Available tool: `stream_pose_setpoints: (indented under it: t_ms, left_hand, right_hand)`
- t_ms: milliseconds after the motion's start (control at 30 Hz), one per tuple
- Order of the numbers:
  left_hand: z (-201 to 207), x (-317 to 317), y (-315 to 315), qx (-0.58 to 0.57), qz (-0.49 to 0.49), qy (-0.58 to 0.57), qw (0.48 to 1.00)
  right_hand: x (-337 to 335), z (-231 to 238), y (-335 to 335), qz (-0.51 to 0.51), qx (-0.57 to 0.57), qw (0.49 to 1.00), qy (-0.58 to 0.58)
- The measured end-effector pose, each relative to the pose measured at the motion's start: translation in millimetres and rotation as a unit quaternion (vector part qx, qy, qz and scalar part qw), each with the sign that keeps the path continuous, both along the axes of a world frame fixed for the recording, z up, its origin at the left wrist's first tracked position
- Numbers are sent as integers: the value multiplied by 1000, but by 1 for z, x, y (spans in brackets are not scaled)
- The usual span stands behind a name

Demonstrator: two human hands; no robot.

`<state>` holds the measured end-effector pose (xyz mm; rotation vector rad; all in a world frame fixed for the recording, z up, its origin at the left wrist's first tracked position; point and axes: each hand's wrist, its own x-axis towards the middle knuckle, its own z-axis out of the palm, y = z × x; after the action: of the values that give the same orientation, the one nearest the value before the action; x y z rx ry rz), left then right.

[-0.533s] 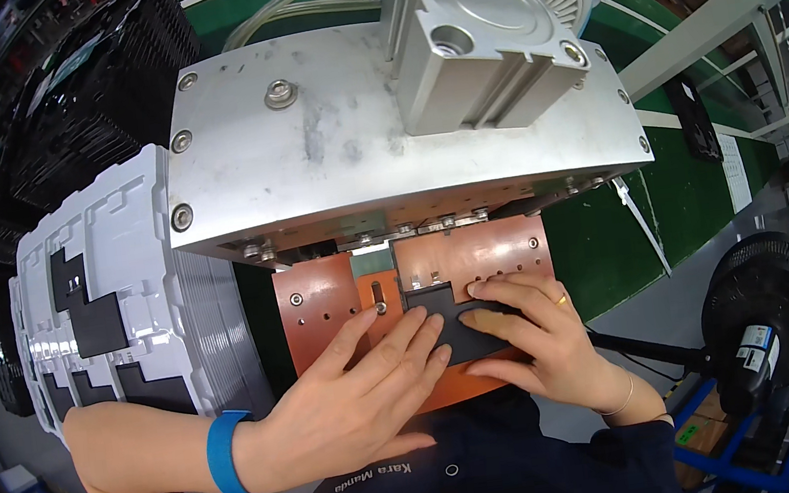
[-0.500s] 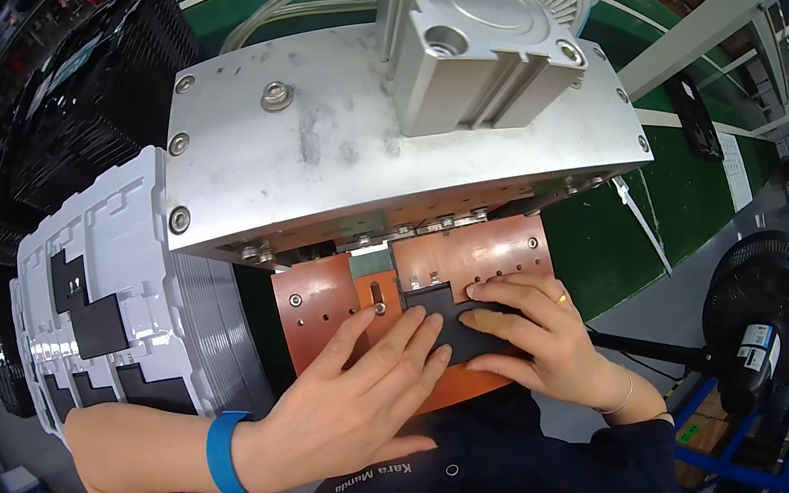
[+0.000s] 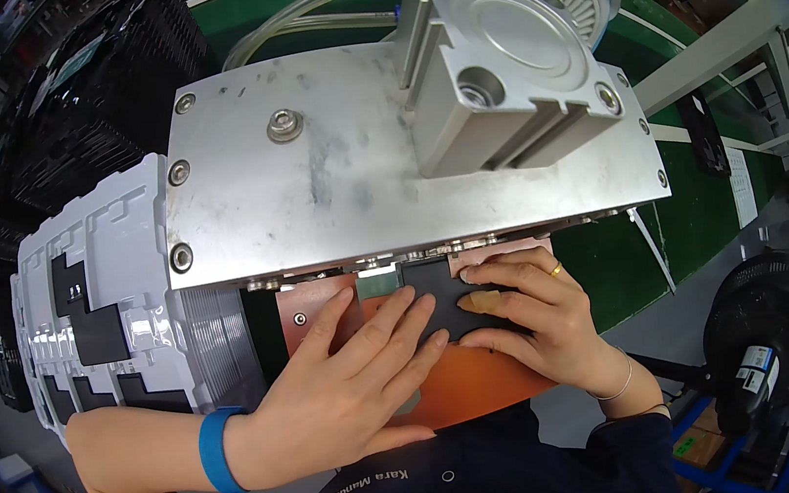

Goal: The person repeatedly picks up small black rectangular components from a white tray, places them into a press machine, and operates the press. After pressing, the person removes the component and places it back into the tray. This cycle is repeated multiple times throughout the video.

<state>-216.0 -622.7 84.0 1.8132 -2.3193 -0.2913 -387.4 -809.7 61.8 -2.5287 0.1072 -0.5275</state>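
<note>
A flat matte black piece [image 3: 438, 312] lies on the orange base plate [image 3: 475, 379], its far edge at the lower rim of a large metal press block [image 3: 327, 181]. My right hand [image 3: 547, 321] grips the piece from its right side, fingertips curled over its top and the thumb at its near edge. My left hand [image 3: 357, 379] rests flat with fingers stretched out, the fingertips at the piece's left edge and on the plate. Under the block, the far part of the piece is hidden.
At left stands a stack of white trays [image 3: 147, 277] with black pieces [image 3: 93, 318] in the top one. Black trays [image 3: 106, 104] are piled behind. A metal cylinder [image 3: 510, 65] sits atop the block. A black fan [image 3: 764, 329] stands at right, beside the green table [image 3: 606, 284].
Both hands and the black piece have moved away from me, bringing the piece's far edge to the block. More of the orange plate's near part shows. The view has shifted slightly.
</note>
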Motion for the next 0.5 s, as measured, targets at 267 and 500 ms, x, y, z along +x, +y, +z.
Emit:
stream_pose_setpoints:
  t_ms: [267, 500]
  left_hand:
    - [1, -1, 1, 19, 5, -17, 1000]
    - [3, -2, 0, 32, 8, -17, 999]
  right_hand:
    - [0, 1, -1, 2, 8, 1000, 9]
    - [0, 0, -1, -2, 12, 1000, 11]
